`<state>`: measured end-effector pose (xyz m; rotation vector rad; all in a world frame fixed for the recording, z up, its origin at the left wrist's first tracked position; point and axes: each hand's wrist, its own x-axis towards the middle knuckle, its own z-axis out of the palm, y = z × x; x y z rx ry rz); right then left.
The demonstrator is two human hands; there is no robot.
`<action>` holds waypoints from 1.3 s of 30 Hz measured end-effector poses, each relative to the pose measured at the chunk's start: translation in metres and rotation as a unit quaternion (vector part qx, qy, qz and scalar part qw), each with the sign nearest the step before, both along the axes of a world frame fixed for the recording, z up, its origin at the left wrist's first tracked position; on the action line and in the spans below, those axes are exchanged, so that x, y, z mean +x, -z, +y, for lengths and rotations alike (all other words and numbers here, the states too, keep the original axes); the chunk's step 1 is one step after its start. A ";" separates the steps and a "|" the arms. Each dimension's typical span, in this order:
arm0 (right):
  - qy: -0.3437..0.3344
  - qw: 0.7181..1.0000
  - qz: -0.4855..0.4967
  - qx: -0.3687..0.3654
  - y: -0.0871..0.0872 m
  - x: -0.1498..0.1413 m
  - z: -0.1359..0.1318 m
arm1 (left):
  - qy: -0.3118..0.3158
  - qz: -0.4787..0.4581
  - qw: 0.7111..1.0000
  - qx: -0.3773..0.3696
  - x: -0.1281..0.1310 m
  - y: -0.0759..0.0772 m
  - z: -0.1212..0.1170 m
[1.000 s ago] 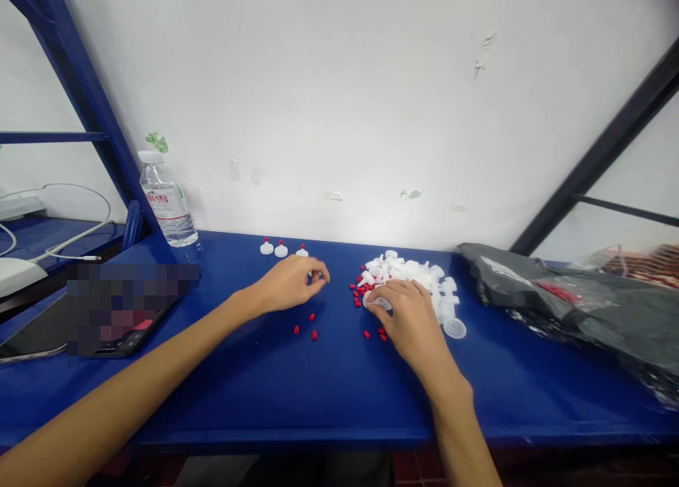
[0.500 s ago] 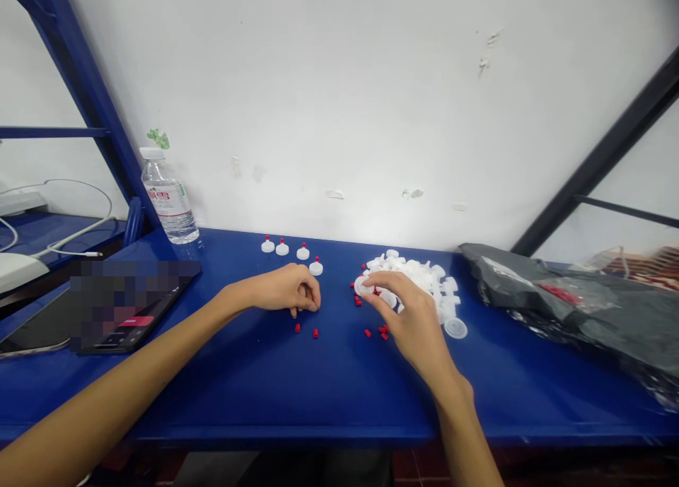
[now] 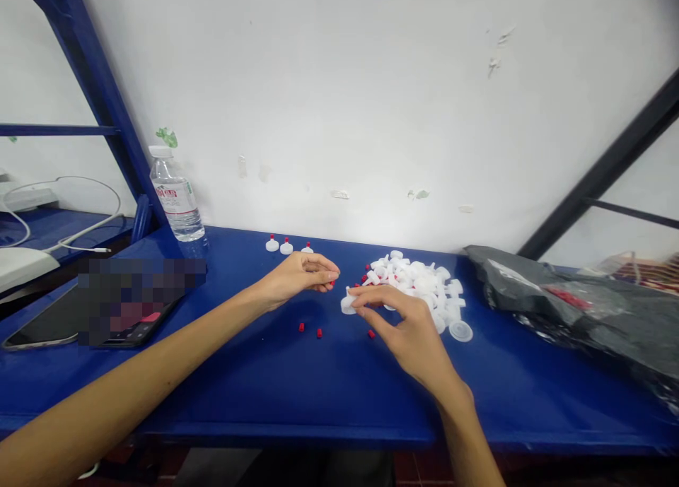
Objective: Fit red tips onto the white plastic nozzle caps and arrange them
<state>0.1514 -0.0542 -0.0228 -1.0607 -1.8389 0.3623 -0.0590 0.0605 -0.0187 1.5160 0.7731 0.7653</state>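
Between the thumb and fingers of my left hand [image 3: 300, 276] is a small red tip cap [image 3: 332, 283]. My right hand [image 3: 411, 324] pinches a white nozzle cap [image 3: 348, 303] by its edge, its spout pointing up. The two hands face each other, a short gap apart. A heap of white nozzle caps [image 3: 424, 282] lies just beyond my right hand, with several red tips among it. Loose red tips [image 3: 319, 333] lie on the blue table below my left hand. Behind that hand stand white caps fitted with red tips [image 3: 286, 247], one partly covered.
A water bottle [image 3: 177, 201] stands at the back left by the blue frame. Two phones [image 3: 45, 314], partly blurred, lie at the left. A dark plastic bag [image 3: 573, 303] covers the right side. The white wall [image 3: 339, 119] borders the table [image 3: 254, 395] behind.
My left hand has risen from the table with a red tip and moved right. The white cap in my right hand has moved slightly left and turned spout up.
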 end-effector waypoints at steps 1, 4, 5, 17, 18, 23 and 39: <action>-0.004 1.000 0.000 -0.003 0.000 0.000 0.000 | -0.002 -0.024 0.999 -0.035 0.001 0.001 -0.002; -0.007 1.000 -0.004 -0.003 0.001 0.001 0.000 | 0.010 -0.075 0.990 -0.119 0.005 0.005 -0.007; -0.008 1.000 -0.004 -0.006 0.001 0.001 0.001 | 0.017 -0.084 0.987 -0.135 0.006 0.006 -0.009; -0.008 0.999 -0.005 -0.042 0.001 0.001 -0.001 | 0.031 -0.118 0.978 -0.171 0.013 0.010 -0.017; -0.007 0.999 -0.007 -0.040 0.001 0.001 -0.001 | 0.030 -0.119 0.977 -0.172 0.013 0.010 -0.017; -0.005 1.000 -0.011 -0.020 0.001 0.000 0.001 | 0.028 -0.128 0.973 -0.192 0.015 0.012 -0.018; 0.019 0.999 -0.027 0.040 0.002 0.003 0.002 | 0.042 -0.157 0.965 -0.204 0.016 0.014 -0.018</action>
